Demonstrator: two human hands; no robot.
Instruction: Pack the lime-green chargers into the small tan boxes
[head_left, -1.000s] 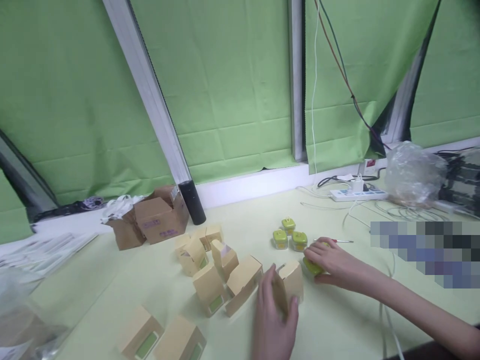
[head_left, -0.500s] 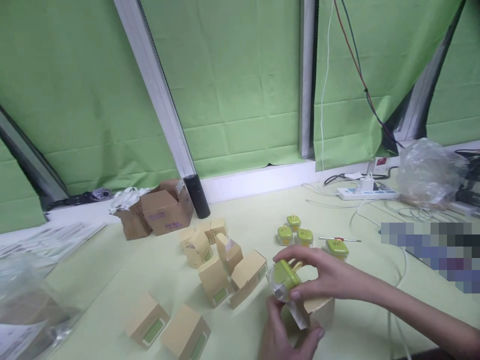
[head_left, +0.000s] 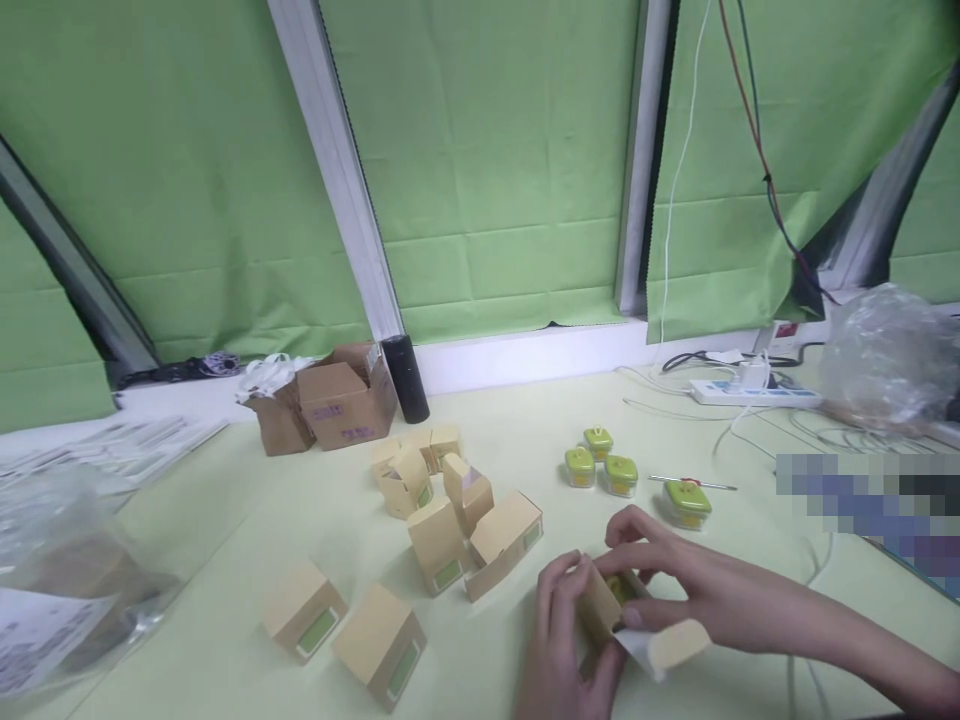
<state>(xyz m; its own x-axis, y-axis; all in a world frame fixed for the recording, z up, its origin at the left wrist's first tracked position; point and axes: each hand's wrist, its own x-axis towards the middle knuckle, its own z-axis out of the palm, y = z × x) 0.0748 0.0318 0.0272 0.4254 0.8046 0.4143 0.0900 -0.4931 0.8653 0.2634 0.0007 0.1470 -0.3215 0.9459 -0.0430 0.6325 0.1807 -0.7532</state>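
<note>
Box (head_left: 600, 610) gripped between left hand (head_left: 562, 640) fingers; right hand (head_left: 660, 580) has pushed green plug (head_left: 619, 588) from above the box down inside, fingers still pinching it. 4 plugs (head_left: 600, 465) beyond fingertips on tabletop (head_left: 225, 560).

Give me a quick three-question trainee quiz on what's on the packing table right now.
1. True or false: the green item sits inside the open box that both hands hold.
2. How many green-lidded units stand loose on the table beyond the right hand?
A. two
B. four
C. six
3. Fill in: the left hand grips the box from the ____ side.

Key
1. True; only part of it shows between the fingers.
2. B: three clustered and one apart by the thin tool.
3. Left, with the right hand on the box's open flap.
</note>
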